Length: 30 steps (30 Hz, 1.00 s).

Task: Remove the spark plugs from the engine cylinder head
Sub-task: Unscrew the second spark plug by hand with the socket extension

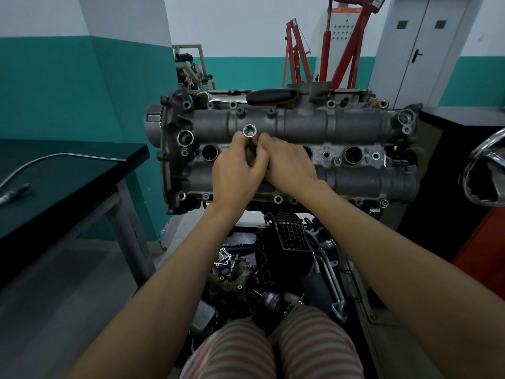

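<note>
A spark plug socket (250, 135) is held upright over the second plug well of the cylinder head (300, 127), gripped from both sides by the left hand (236, 173) and right hand (288, 165), fingers curled round its shaft, likely for hand-turning a loosened plug. No spark plug is visible; the well is hidden by the hands. Open plug wells (210, 153) are seen alongside. A ratchet (262, 96) is laid on the head's far edge, well apart. A bent metal tube (54, 160) lies on the side table (90, 184).

Grey cylinder head (352, 124), pink-striped trousers (308, 348)
</note>
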### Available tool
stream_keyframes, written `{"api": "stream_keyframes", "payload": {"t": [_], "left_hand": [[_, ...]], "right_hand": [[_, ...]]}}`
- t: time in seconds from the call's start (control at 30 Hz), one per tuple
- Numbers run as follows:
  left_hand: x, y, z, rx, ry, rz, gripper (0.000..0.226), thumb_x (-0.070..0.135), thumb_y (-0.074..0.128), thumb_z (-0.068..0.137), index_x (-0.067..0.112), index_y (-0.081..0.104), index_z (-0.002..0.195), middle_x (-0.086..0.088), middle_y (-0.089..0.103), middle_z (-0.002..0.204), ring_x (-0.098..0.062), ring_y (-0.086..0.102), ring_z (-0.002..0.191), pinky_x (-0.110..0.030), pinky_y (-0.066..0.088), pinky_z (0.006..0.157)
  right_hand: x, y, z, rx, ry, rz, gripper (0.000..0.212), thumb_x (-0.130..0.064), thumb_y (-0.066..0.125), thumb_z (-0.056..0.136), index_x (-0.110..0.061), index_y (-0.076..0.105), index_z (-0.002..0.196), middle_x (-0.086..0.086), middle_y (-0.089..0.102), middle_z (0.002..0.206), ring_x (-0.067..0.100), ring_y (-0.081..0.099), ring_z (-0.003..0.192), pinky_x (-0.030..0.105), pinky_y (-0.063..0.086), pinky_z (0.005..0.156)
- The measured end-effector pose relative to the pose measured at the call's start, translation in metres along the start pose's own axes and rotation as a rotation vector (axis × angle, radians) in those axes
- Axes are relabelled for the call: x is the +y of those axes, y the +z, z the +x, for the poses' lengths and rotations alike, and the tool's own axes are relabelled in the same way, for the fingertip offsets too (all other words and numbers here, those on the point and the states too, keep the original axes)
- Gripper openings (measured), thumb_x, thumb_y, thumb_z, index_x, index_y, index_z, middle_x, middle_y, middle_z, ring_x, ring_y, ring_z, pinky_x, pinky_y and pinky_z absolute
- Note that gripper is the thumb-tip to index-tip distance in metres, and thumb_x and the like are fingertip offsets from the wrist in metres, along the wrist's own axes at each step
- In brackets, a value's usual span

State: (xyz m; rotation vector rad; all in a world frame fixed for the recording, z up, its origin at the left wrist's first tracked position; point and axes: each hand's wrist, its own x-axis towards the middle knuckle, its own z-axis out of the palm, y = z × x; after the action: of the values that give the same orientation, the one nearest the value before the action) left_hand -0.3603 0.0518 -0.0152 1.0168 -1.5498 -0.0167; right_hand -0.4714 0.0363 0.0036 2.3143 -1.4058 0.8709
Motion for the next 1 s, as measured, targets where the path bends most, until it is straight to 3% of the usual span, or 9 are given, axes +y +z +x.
{"api": "stream_keyframes", "payload": {"t": [0.07, 0.2, 0.3, 0.43, 0.67, 0.83, 1.0], "left_hand": [[-0.0001, 0.0004, 0.0006, -0.004, -0.013, 0.009, 0.022, 0.025, 0.053, 0.091, 0.009, 0.051, 0.076, 0.007, 0.045, 0.052, -0.008, 0.044, 0.047, -0.024, 0.033, 0.05], [0.0008, 0.0003, 0.0014, 0.007, -0.015, -0.017, 0.036, 0.031, 0.055, 0.093, 0.005, 0.058, 0.069, 0.01, 0.044, 0.046, -0.009, 0.044, 0.044, -0.021, 0.034, 0.048], [0.0031, -0.0007, 0.0004, -0.002, 0.007, -0.021, 0.036, 0.031, 0.057, 0.092, 0.005, 0.058, 0.067, 0.009, 0.042, 0.045, -0.01, 0.043, 0.043, -0.023, 0.035, 0.048], [0.0031, -0.0005, -0.0011, -0.002, 0.008, 0.007, 0.03, 0.029, 0.055, 0.092, 0.004, 0.055, 0.075, -0.005, 0.051, 0.052, -0.017, 0.049, 0.049, -0.025, 0.036, 0.05], [0.0006, -0.0001, 0.0008, -0.006, -0.023, 0.008, 0.021, 0.026, 0.052, 0.091, 0.008, 0.05, 0.079, 0.006, 0.048, 0.055, -0.007, 0.046, 0.049, -0.018, 0.031, 0.049], [0.0007, 0.0008, 0.0019, 0.009, -0.024, 0.007, 0.027, 0.025, 0.054, 0.092, 0.01, 0.052, 0.069, 0.011, 0.042, 0.047, -0.006, 0.043, 0.044, -0.015, 0.03, 0.047], [0.0022, 0.0005, 0.0021, 0.016, -0.024, -0.011, 0.03, 0.026, 0.056, 0.092, 0.006, 0.059, 0.069, 0.01, 0.042, 0.045, -0.01, 0.042, 0.044, -0.018, 0.03, 0.048]], "right_hand": [[-0.0005, 0.0004, -0.0001, 0.018, 0.006, 0.002, 0.016, -0.03, 0.045, 0.091, -0.017, 0.036, 0.087, 0.009, 0.062, 0.09, 0.033, 0.058, 0.077, 0.031, 0.021, 0.055], [-0.0002, 0.0008, 0.0012, 0.014, 0.041, -0.061, 0.026, -0.033, 0.044, 0.09, -0.012, 0.057, 0.096, 0.011, 0.066, 0.086, 0.034, 0.061, 0.08, 0.031, 0.029, 0.057], [0.0009, 0.0015, 0.0021, -0.013, 0.049, -0.101, 0.028, -0.03, 0.041, 0.091, -0.01, 0.059, 0.095, 0.011, 0.066, 0.086, 0.034, 0.061, 0.079, 0.032, 0.032, 0.058], [0.0005, 0.0017, 0.0017, -0.013, 0.03, -0.076, 0.021, -0.028, 0.042, 0.091, -0.011, 0.053, 0.099, 0.009, 0.065, 0.094, 0.032, 0.06, 0.083, 0.032, 0.029, 0.059], [-0.0005, 0.0007, 0.0002, 0.005, 0.013, 0.011, 0.017, -0.029, 0.044, 0.092, -0.017, 0.033, 0.087, 0.009, 0.06, 0.094, 0.033, 0.057, 0.077, 0.031, 0.024, 0.055], [0.0007, 0.0022, 0.0011, 0.017, 0.033, -0.071, 0.025, -0.033, 0.041, 0.092, -0.014, 0.057, 0.098, 0.009, 0.067, 0.088, 0.032, 0.061, 0.081, 0.03, 0.029, 0.057], [0.0022, 0.0038, 0.0018, 0.013, 0.003, -0.104, 0.027, -0.029, 0.039, 0.093, -0.013, 0.058, 0.104, 0.008, 0.067, 0.089, 0.031, 0.061, 0.079, 0.03, 0.029, 0.058]]}}
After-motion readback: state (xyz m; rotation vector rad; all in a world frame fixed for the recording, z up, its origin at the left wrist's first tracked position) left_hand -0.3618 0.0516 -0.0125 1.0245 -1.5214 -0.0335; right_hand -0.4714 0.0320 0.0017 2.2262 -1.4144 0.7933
